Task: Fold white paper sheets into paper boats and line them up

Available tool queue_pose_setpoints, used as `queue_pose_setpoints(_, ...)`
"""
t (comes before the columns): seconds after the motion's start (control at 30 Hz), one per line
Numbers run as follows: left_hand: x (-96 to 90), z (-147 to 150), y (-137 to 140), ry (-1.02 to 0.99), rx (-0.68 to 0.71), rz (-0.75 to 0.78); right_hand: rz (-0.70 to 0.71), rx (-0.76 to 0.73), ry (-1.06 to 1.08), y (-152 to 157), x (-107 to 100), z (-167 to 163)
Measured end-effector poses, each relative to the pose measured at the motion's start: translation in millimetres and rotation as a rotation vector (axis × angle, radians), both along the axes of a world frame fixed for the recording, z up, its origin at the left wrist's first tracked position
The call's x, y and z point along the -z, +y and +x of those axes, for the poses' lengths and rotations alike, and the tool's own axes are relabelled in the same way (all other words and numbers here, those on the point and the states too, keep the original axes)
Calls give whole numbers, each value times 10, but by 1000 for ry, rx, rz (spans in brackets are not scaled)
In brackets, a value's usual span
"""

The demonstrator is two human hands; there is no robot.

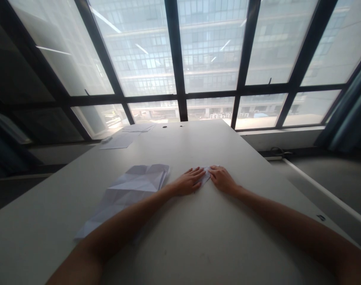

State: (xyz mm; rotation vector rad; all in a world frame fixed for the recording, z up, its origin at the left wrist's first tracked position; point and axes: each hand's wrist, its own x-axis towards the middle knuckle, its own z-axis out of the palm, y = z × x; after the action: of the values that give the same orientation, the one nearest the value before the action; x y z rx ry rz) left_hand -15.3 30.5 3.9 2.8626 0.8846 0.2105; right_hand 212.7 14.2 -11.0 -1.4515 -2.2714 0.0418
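Note:
A small piece of folded white paper (206,174) lies on the table between my two hands, partly covered by them. My left hand (188,182) rests flat on its left side, with the fingers stretched out and slightly apart. On the other side, my right hand (223,179) has its fingers bent and pressed together at the paper's right part; a bit of paper shows beyond the knuckles. Under and beside my left forearm lie large creased white sheets (139,180), partly hidden by the arm.
The white table (180,245) reaches forward to dark-framed windows (180,95). Flat white sheets (121,139) lie at its far left. A small dark object (321,217) is near the right edge. Dark curtains (346,118) hang at the right.

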Motion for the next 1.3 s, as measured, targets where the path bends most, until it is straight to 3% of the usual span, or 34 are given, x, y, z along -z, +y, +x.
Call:
queue_pose_setpoints(0.23, 0, 3, -11, 80, -48, 17, -124, -145, -49, 48, 65, -8)
queue_pose_setpoints(0.57, 37, -11, 26, 101, -34, 33, -224, 155, -100, 253, 116, 255)
queue_pose_setpoints(0.7, 44, -11, 39, 87, -37, 22, -142, 259, -19, 259, 127, 266)
queue_pose_setpoints(0.77, 39, -9, 37, 72, -36, 18, -57, 230, 25, 223, 104, 227)
queue_pose_setpoints(0.83, 33, -4, 31, 56, -29, 12, -9, 103, 38, 172, 71, 170)
queue_pose_setpoints(0.97, 33, 12, 16, 42, -32, -1, -108, -151, -41, 90, 46, 63)
queue_pose_setpoints(1.3, -16, -14, 8, 54, 9, -58, -185, -41, -101, 94, 72, 48)
